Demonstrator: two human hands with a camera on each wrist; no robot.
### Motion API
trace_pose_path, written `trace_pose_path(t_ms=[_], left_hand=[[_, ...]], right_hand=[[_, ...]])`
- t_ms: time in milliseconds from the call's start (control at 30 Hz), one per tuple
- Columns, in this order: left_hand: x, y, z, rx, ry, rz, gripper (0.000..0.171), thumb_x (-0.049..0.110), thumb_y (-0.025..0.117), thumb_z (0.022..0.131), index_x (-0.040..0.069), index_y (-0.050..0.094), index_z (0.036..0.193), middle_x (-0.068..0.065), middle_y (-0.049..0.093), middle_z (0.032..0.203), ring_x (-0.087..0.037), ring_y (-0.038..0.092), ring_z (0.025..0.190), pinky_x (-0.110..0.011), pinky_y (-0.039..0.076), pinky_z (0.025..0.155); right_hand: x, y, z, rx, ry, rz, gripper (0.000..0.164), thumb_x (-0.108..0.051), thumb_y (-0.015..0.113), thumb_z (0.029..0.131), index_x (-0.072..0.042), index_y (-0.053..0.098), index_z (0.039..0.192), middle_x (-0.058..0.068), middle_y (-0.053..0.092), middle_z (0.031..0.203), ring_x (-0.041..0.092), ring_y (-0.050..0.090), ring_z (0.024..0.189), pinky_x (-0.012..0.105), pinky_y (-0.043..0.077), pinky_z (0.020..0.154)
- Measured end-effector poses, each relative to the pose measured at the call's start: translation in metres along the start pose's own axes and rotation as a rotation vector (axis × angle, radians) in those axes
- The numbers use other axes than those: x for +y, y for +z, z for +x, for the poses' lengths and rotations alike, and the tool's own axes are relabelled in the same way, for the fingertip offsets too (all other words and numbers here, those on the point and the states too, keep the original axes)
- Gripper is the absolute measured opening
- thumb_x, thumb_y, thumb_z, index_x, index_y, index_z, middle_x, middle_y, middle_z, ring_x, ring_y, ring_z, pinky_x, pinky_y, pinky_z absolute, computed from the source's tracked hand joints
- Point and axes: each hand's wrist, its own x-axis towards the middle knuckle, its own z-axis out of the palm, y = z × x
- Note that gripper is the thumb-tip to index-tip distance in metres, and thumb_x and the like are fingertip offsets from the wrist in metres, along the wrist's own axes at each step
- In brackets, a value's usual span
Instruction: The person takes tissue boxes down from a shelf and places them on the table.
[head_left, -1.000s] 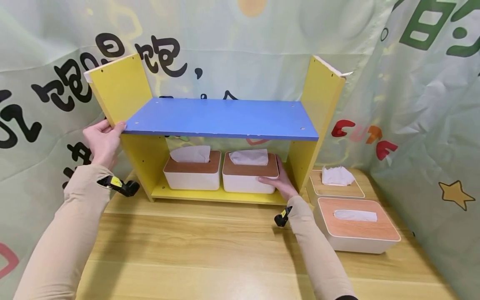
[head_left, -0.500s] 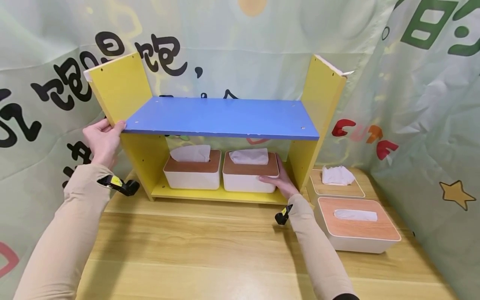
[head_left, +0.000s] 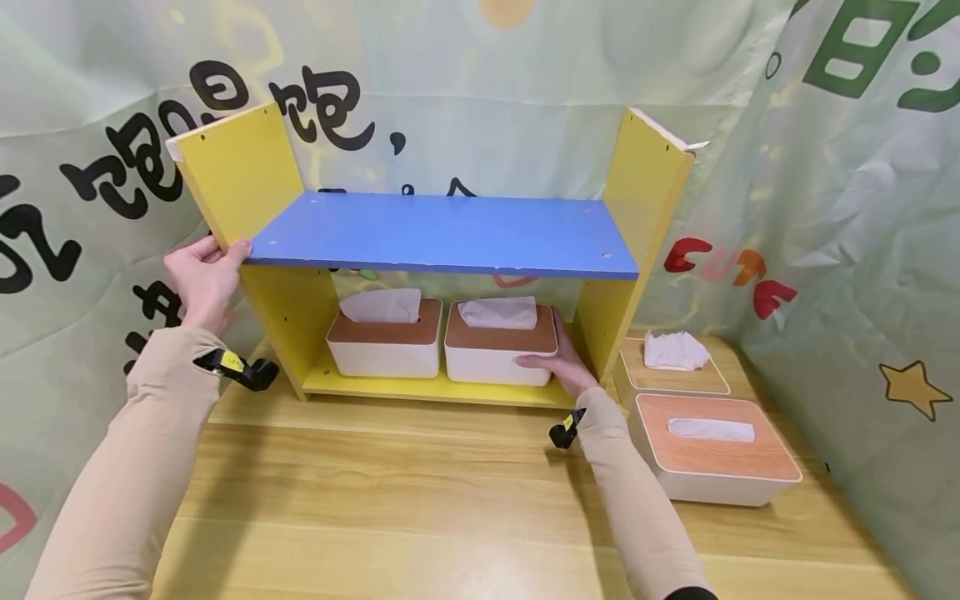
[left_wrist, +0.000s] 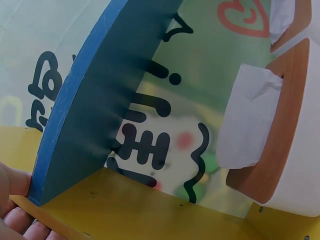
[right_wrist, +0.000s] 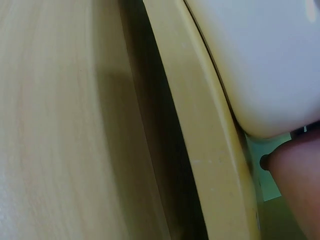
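Note:
My left hand [head_left: 201, 279] grips the left yellow side panel of a small shelf unit [head_left: 238, 183], thumb by the front corner of its blue board [head_left: 442, 233], fingers on the outer side. In the left wrist view the fingers [left_wrist: 22, 220] lie against the panel's edge. On the yellow bottom board stand two white tissue boxes with brown lids. My right hand [head_left: 562, 358] holds the right tissue box [head_left: 495, 365] at its right end, thumb across the front, other fingers partly hidden behind. Left of it, slightly apart, sits the other tissue box [head_left: 386, 358].
Two more tissue boxes stand on the wooden table [head_left: 390, 500] right of the shelf unit: a nearer one [head_left: 720, 475] and one with a light wood lid [head_left: 675, 379] behind it. A printed cloth [head_left: 465, 67] hangs behind and at both sides.

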Motion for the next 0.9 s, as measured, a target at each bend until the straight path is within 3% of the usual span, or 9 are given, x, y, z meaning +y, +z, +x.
trace_pose_path(t_ms=[433, 900], left_hand=[[-0.0011, -0.0004, 0.0007, -0.003, 0.004, 0.001, 0.049, 0.008, 0.075, 0.087, 0.002, 0.062, 0.134, 0.025, 0.062, 0.058, 0.007, 0.064, 0.069, -0.006, 0.051, 0.068], [-0.0008, 0.0003, -0.0005, -0.004, 0.001, -0.021, 0.050, 0.007, 0.075, 0.087, 0.000, 0.061, 0.134, 0.024, 0.064, 0.059, 0.006, 0.065, 0.068, -0.006, 0.051, 0.067]], right_hand=[[0.0003, 0.0004, -0.0004, -0.021, -0.021, 0.015, 0.122, -0.010, 0.077, 0.084, -0.024, -0.017, 0.161, -0.001, -0.020, 0.169, 0.026, -0.016, 0.158, 0.057, 0.001, 0.128], [-0.0006, 0.0053, -0.0050, 0.036, -0.044, -0.025, 0.122, -0.008, 0.080, 0.081, -0.019, -0.010, 0.162, 0.003, -0.009, 0.171, 0.027, -0.005, 0.159, 0.055, 0.005, 0.129]])
